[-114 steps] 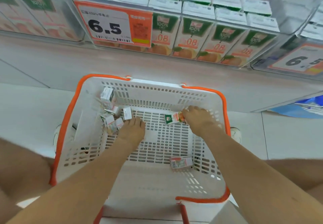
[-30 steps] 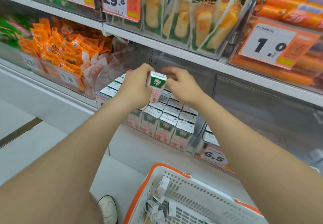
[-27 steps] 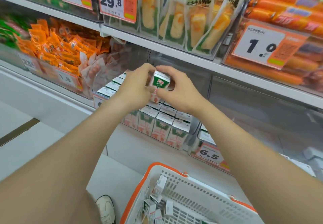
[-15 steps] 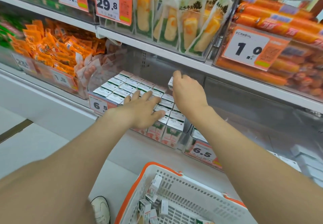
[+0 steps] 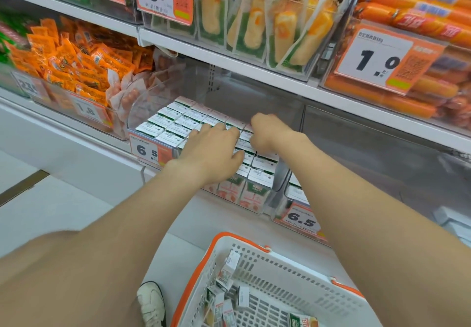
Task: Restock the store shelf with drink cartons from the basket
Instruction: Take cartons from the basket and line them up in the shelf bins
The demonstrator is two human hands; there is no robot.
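1. Store shelves (image 5: 249,71) fill the background, with orange snack packets (image 5: 76,56) on the left and orange sausages (image 5: 413,13) at the upper right.
2. On the lower shelf, a clear bin (image 5: 139,112) holds drink cartons (image 5: 175,122) standing upright in tight rows. A 6.5 price tag (image 5: 147,150) is on its front.
3. The left hand (image 5: 214,153) lies flat on the carton tops near the front, its fingers (image 5: 204,130) straight and spread wide.
4. The right hand (image 5: 267,133) is over the rightmost rows, farther back. Its fingers bend down out of sight behind the knuckles, so I cannot tell whether they hold a carton.
5. Low in the view, a white basket (image 5: 293,273) with an orange rim has several loose cartons (image 5: 233,261) lying in it. A white shoe (image 5: 151,301) is just beside the basket.
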